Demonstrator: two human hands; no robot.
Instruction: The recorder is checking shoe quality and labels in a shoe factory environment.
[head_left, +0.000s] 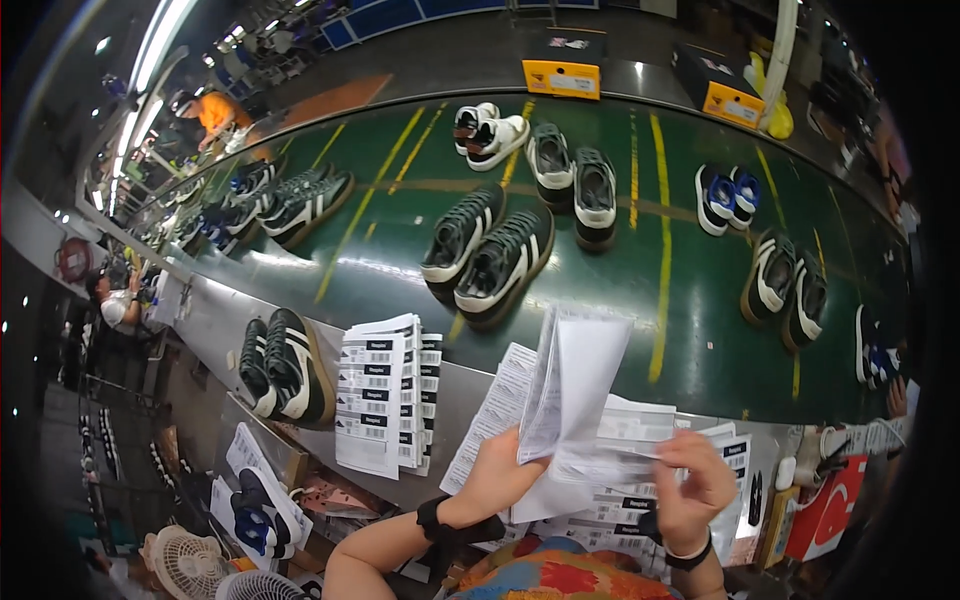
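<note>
My left hand [500, 470] is closed around the lower part of a bundle of white paper sheets [590, 365], which stands up and fans apart. To its right, my right hand [695, 490] has its fingers curled, with thumb and fingertips at the edge of a sheet pulled out sideways. That sheet is smeared by motion. Under my hands lie more printed sheets [490, 410] and label sheets [735, 460] on the metal ledge. Left of them sits a stack of label sheets [370, 400] with black and white print.
Beyond the ledge runs a green conveyor belt [390, 270] with yellow lines. It carries dark green pairs [490, 250], white shoes [490, 135] and blue-lined shoes [725, 200]. A green pair [285, 365] stands on the ledge. Yellow-black boxes [562, 75] stand behind; a person in orange [215, 115] works far left.
</note>
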